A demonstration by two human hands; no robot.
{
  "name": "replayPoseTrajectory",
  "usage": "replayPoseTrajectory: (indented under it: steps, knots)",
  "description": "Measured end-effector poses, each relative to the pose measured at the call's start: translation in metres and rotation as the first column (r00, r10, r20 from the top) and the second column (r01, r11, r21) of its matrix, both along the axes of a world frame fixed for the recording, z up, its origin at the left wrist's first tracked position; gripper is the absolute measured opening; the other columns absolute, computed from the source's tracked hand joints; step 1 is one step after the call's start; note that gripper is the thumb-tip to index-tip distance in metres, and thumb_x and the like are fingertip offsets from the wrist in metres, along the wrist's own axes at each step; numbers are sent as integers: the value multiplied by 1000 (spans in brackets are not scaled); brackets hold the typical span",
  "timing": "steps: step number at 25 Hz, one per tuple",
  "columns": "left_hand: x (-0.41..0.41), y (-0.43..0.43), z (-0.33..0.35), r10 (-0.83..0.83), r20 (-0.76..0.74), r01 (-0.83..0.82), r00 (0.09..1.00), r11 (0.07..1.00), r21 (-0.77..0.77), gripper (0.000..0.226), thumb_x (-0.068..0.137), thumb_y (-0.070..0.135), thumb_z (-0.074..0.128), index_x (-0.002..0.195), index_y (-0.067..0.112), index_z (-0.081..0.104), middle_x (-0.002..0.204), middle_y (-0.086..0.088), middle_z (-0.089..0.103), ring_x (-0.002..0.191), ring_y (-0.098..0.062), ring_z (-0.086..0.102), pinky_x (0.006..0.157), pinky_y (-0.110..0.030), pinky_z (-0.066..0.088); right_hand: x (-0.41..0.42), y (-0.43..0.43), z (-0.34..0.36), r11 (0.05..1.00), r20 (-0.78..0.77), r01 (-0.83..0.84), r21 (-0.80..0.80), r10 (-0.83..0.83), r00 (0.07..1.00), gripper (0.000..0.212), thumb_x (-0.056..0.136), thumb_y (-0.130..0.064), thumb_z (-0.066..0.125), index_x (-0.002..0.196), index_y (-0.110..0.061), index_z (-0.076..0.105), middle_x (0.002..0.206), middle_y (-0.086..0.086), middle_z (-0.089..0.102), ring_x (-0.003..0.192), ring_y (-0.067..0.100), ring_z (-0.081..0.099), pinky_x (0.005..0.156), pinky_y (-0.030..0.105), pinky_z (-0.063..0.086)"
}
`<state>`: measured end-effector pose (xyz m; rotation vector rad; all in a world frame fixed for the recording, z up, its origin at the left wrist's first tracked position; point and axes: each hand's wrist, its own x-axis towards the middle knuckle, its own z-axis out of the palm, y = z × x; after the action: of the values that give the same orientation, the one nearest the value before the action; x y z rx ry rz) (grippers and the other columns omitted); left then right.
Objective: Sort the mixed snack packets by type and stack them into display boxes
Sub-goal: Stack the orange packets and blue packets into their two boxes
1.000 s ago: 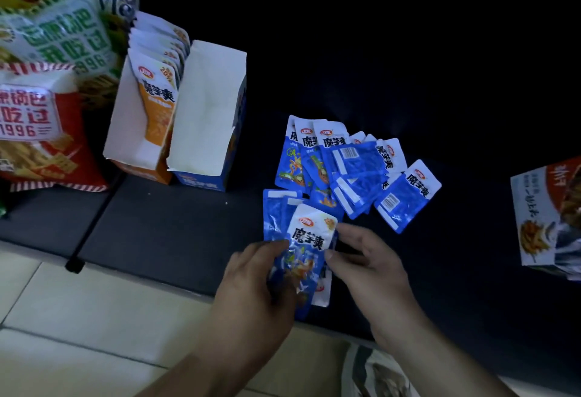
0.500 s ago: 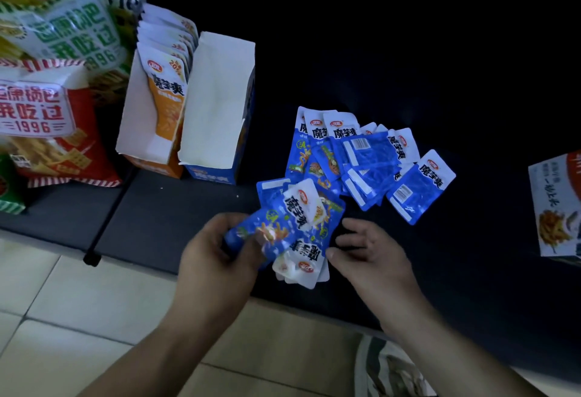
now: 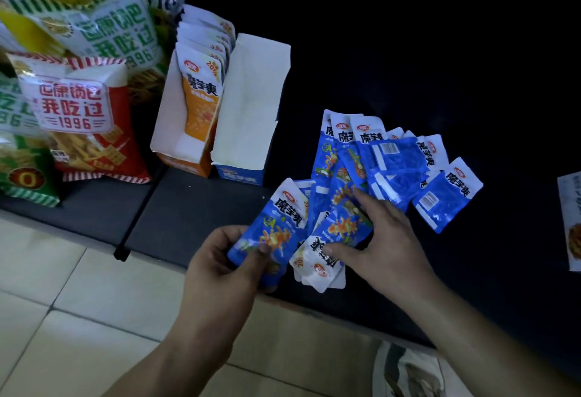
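Note:
My left hand [image 3: 220,268] grips a blue snack packet [image 3: 276,227] by its lower end, above the dark mat's front edge. My right hand [image 3: 383,246] pinches a second blue packet [image 3: 339,233] that lies upside down with its white end toward me, on top of other packets. Several more blue packets [image 3: 393,164] are spread on the mat behind my hands. An orange display box [image 3: 176,132] holds a row of orange packets [image 3: 201,95]. Beside it stands a blue display box [image 3: 242,173] with its white flap raised; its inside is hidden.
Large red and green snack bags [image 3: 72,107] stand at the left. The corner of another carton [image 3: 570,217] shows at the right edge. The dark mat [image 3: 188,214] ends just in front of my hands, with pale floor tiles [image 3: 63,318] below.
My left hand has drawn one blue packet out to the left of the bundle. My right hand has moved up onto the upside-down packet and taken hold of it.

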<state>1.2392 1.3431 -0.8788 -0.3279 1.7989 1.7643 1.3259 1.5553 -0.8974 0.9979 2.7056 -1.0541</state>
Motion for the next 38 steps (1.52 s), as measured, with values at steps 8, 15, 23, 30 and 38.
replayPoseTrajectory:
  steps: [8,15,23,30,38]
  knots:
    - [2,2,-13,-111,-56,108,992,993,-56,15,90,1,74,97,11,67,83,-6,79,70,-15,75,59,-23,57,16,2,-8,966,-217,164,-200,-207,954,55,91,-12,74,129,-48,54,126,-17,56,108,-3,60,98,28,54]
    - [13,18,-7,-332,-142,331,933,943,-26,26,88,-3,74,103,18,73,91,4,80,83,-15,77,70,-24,61,29,-7,-3,987,-202,-18,-160,-15,979,60,88,-53,71,138,-66,41,123,-52,44,127,-5,52,102,23,50]
    - [15,17,-33,-747,-407,394,525,637,-662,56,74,33,82,126,33,63,102,12,55,89,-13,61,76,-31,53,35,-1,-11,991,-114,-136,-3,135,984,76,86,-58,71,153,-54,35,129,-25,47,124,7,46,98,29,45]
    - [12,18,-16,-777,-266,471,570,575,-669,46,80,24,71,124,35,63,110,14,69,100,-12,64,83,-24,50,34,0,-12,995,-96,-96,4,96,991,76,81,-54,79,148,-40,48,133,-19,48,125,13,48,94,33,48]
    - [-58,71,58,-862,-223,774,455,507,-379,28,93,8,71,107,32,72,103,9,76,98,-12,73,91,-35,59,29,-1,29,956,-261,-199,-217,140,955,74,89,-18,78,151,-39,44,128,-27,64,124,-3,58,103,26,50]
